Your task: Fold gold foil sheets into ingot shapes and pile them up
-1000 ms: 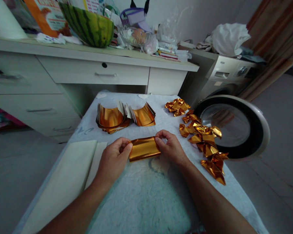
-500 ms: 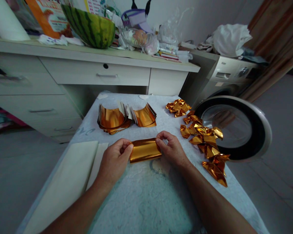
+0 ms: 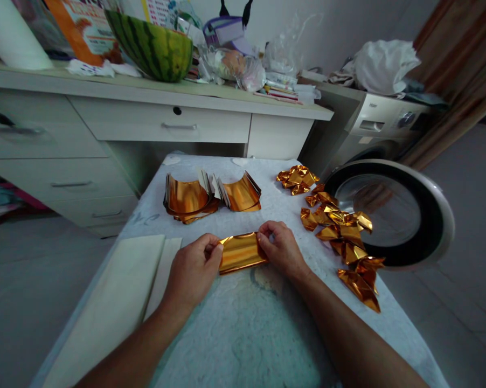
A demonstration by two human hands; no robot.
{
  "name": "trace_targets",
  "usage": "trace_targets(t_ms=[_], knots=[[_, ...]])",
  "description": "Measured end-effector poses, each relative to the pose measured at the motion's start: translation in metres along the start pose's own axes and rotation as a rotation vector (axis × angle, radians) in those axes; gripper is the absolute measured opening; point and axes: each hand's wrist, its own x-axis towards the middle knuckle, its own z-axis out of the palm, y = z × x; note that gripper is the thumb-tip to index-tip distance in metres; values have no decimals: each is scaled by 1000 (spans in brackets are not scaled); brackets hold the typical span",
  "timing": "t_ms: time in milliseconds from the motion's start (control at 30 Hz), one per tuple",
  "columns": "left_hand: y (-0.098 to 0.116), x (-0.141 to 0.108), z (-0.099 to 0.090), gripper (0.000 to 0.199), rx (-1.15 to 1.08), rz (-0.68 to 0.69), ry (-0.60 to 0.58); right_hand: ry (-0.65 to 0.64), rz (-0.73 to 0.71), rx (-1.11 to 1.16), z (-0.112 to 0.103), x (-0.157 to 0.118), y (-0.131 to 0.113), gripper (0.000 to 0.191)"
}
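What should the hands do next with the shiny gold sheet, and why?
I think the left hand and right hand could gently press the gold sheet flatter, starting at its near edge. Each hand is already pinching one end, and the sheet looks curved rather than flat.

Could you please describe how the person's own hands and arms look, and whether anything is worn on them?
The left hand and right hand are bare: no gloves, and no rings on the visible fingers. The left forearm and right forearm show no sleeve, watch or bracelet.
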Motion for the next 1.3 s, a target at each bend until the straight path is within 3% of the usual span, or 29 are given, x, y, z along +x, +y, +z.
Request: trace_targets(t_ms=[567,800,967,1133,1300], knots=[[-2,1,1,19,77,17,3,93,-78,52,-2,-4,-5,8],[3,1,-1,19,98,8,-3,58,-79,40,-3,-3,-3,9],[4,3,0,19,201,24,-44,-12,-16,-59,1,-2,-1,11],[2,4,2,16,462,172,11,2,17,-222,9,-2,-2,9],[2,5,6,17,639,112,27,15,60,-301,16,-1,-2,9]])
